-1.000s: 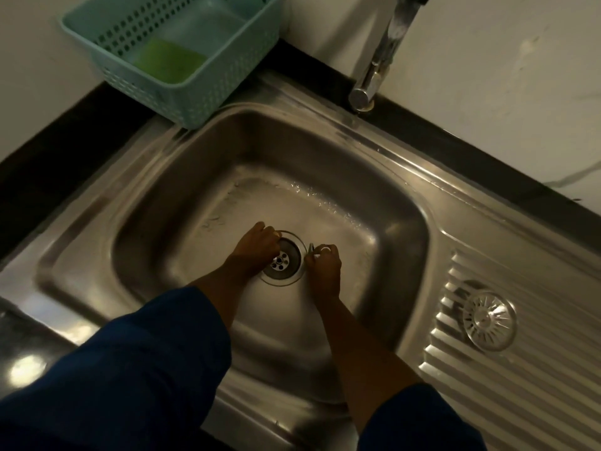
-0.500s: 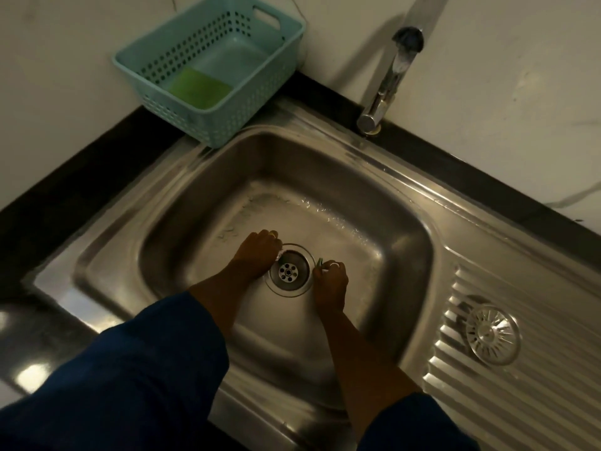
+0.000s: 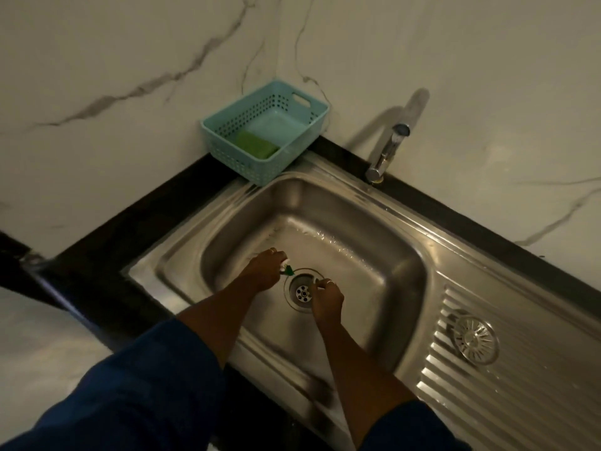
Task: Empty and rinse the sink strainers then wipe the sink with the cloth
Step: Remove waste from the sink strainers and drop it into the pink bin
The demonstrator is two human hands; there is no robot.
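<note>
Both hands are down in the steel sink [image 3: 374, 222], one on each side of the drain [image 3: 302, 291]. My left hand [image 3: 265, 270] pinches small green and white scraps [image 3: 287, 268] just left of the drain rim. Over the drain's right edge, my right hand [image 3: 327, 297] is closed on a small pale bit. A round metal strainer [image 3: 475, 340] lies on the ribbed draining board at the right. A green cloth or sponge [image 3: 257, 144] lies in the teal basket.
The teal plastic basket [image 3: 312, 125] stands on the black counter in the back corner, against the marble wall. A chrome tap [image 3: 388, 151] rises behind the sink. The ribbed draining board [image 3: 520, 402] fills the right side.
The view has pulled back and up, showing more wall and counter. My left hand now holds green and white scraps at the drain's left edge; my right hand stays by the drain.
</note>
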